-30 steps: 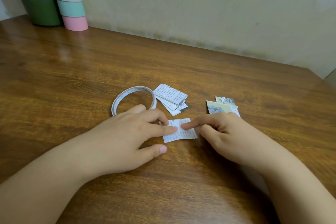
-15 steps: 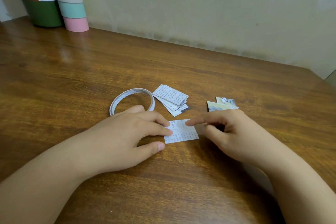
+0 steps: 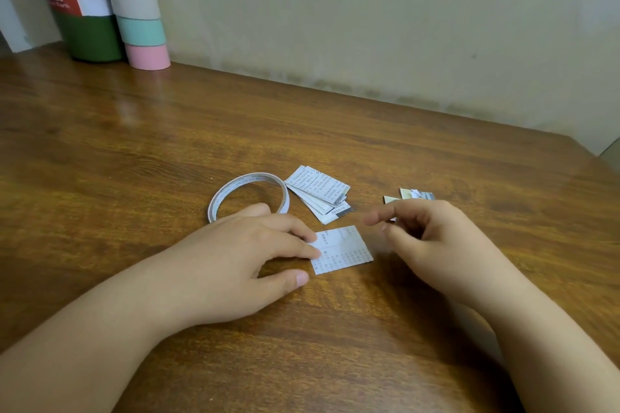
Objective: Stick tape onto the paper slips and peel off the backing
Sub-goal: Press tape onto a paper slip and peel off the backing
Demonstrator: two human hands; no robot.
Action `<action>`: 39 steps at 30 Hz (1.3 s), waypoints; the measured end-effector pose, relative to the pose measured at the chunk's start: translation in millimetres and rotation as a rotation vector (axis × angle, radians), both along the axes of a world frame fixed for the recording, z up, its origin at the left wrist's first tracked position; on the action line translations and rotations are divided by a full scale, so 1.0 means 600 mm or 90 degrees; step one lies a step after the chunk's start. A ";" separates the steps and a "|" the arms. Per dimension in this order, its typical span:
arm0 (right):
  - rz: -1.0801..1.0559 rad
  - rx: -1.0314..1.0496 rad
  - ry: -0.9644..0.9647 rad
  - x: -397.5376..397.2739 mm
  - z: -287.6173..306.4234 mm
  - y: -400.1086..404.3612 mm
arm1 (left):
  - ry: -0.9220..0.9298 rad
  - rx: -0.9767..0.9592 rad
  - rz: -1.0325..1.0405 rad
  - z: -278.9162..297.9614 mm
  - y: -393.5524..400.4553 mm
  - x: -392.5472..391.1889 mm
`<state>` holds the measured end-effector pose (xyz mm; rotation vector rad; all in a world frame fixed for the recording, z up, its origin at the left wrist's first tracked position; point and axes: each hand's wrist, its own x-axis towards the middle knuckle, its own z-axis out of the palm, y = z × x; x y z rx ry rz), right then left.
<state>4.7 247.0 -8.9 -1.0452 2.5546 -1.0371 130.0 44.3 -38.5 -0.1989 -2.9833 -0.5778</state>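
A printed paper slip [image 3: 345, 250] lies flat on the wooden table [image 3: 335, 345] between my hands. My left hand [image 3: 241, 255] presses its left edge with straight fingertips, thumb resting on the table just below. My right hand [image 3: 432, 238] hovers, blurred, just right of the slip and off it, forefinger pointing left. A small white scrap shows pinched between its thumb and forefinger, seemingly tape backing. A thin roll of double-sided tape [image 3: 248, 193] lies behind my left hand. A fanned stack of printed slips [image 3: 317, 193] sits to the right of the roll.
A few more slips [image 3: 412, 195] lie behind my right hand, partly hidden by it. At the back left corner stand a green canister [image 3: 84, 27] and a tall stack of pastel tape rolls [image 3: 139, 10] against the wall. The table's right edge is near.
My right forefinger slid rightward along the slip, then lifted off it to the right. My left fingertips drew back to the slip's left edge. The slip stayed in place.
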 end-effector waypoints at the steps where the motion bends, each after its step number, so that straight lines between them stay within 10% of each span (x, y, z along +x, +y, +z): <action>1: 0.008 0.021 0.019 0.000 -0.002 -0.001 | 0.002 0.004 0.001 0.000 0.000 0.000; 15: -0.040 -0.026 0.167 0.001 -0.010 -0.020 | 0.176 0.124 0.105 0.006 -0.010 -0.006; 26: -0.055 0.231 0.194 -0.057 -0.013 -0.125 | 0.135 0.135 0.127 0.012 -0.017 -0.009; 39: -0.121 0.040 0.219 -0.037 -0.020 -0.130 | 0.134 0.121 0.161 0.018 -0.016 -0.006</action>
